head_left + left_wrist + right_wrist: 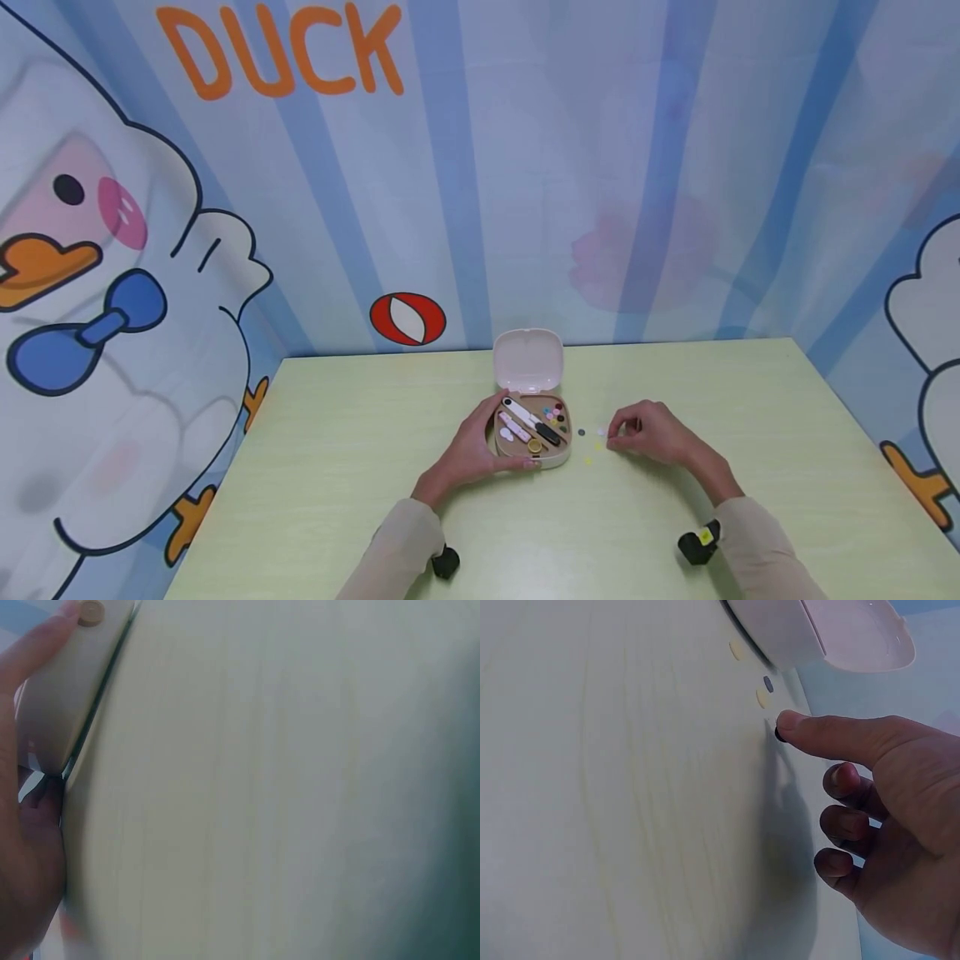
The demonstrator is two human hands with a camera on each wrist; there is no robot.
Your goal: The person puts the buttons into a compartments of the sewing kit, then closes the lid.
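Note:
My left hand (474,439) grips a small white sewing box (557,461) by its left side, thumb along the front wall. The box's lid (528,360) stands up at the back. Inside lie white-and-black snips (532,420), a pink tool (513,427), a gold ring-like piece (534,446) and several coloured buttons (554,412). To the right of the box, my right hand (652,432) is low over the table, thumb and forefinger brought together. In the right wrist view, a small dark button (779,735) shows under the thumb tip; the other fingers are loosely curled.
On the table (360,425) between box and right hand lie a dark grey button (581,432), a white one (601,432) and two yellow ones (588,461). A printed cloth backdrop (525,167) rises behind the table's back edge.

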